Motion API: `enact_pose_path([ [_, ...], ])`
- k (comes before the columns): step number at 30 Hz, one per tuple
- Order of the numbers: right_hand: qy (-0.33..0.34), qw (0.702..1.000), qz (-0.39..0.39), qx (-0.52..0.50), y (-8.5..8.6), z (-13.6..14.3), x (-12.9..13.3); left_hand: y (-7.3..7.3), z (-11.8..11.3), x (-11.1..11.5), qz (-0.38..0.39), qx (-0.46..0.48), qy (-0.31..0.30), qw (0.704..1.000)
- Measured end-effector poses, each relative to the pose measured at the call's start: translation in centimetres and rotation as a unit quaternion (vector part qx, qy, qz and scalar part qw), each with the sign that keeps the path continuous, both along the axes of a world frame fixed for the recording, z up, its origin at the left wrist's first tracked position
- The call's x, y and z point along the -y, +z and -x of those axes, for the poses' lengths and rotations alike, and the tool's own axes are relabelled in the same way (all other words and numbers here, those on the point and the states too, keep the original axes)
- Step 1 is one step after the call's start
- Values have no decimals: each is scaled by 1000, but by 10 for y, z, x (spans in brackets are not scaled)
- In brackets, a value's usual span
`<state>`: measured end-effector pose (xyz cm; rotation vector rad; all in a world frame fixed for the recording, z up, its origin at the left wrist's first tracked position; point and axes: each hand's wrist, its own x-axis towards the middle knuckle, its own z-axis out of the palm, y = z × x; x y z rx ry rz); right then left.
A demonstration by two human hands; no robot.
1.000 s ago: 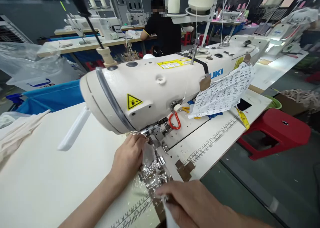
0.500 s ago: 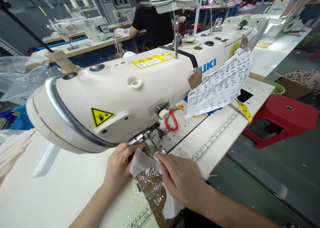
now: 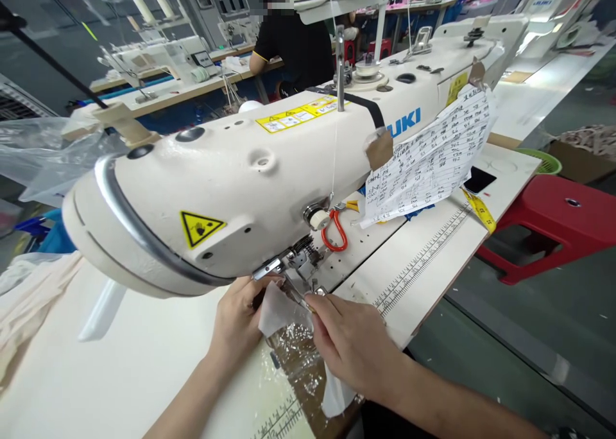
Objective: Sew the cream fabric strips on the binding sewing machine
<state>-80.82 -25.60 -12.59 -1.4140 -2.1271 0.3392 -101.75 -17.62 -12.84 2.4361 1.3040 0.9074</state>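
Both hands (image 3: 238, 320) (image 3: 359, 343) closer together than before (cloth (image 3: 282, 312) between)

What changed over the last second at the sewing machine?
The right hand moved forward and is now near the left hand, by the white cloth. The left hand stayed by the sewing machine; the red-handled tool and handwritten sheet stayed put.
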Motion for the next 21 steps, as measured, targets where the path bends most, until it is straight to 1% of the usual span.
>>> enact_pose_path([
  [4, -1, 1000, 4, 20, -1, 2, -2, -3, 1, -1, -14, -9, -1, 1000],
  [7, 3, 999, 4, 32, -2, 2, -2, -3, -1, -1, -17, -17, -4, 1000],
  [12, 9, 1000, 0, 30, -2, 2, -1, 2, -6, -1, 25, -20, 22, 999],
  [16, -3, 1000, 10, 29, -1, 2, -1, 2, -4, -2, 45, 25, 25, 998],
  [19, -5, 999, 11, 33, 1, 2, -1, 0, -3, -2, 26, 30, 18, 999],
  [21, -6, 999, 9, 38, 0, 3, -2, -2, -3, -1, -17, 19, 4, 1000],
])
